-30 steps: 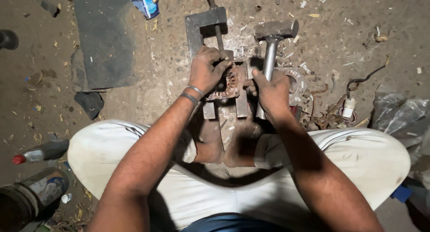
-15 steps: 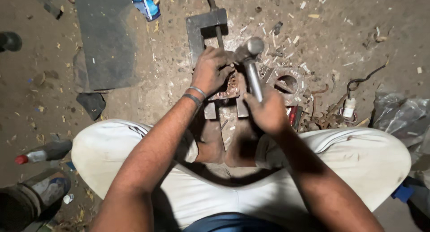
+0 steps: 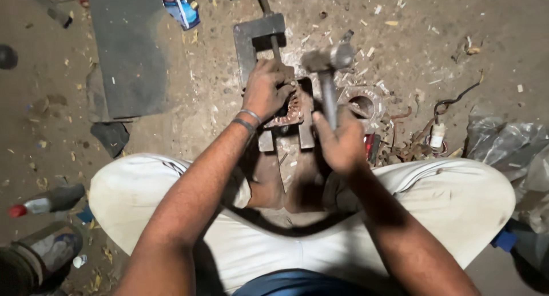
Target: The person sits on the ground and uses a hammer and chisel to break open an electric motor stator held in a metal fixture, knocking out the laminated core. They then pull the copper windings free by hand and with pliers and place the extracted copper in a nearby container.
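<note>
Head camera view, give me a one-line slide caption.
Seated on a dirt floor, left hand steadies a copper-wound motor part while right hand raises a hammer.

We have a single view, from a camera on the person's head, looking steeply down over both forearms to the dirt floor [image 3: 171, 136]. It sits close (the white-trousered knees [image 3: 457, 199] fill the lower frame), with no second view overlapping it.

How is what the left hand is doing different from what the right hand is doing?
The left hand presses down on the rusty metal part; the right hand grips a hammer by its handle. The left hand's wrist wears bangles; the right hand's wrist is bare. Both are bare hands over the dirt floor.
</note>
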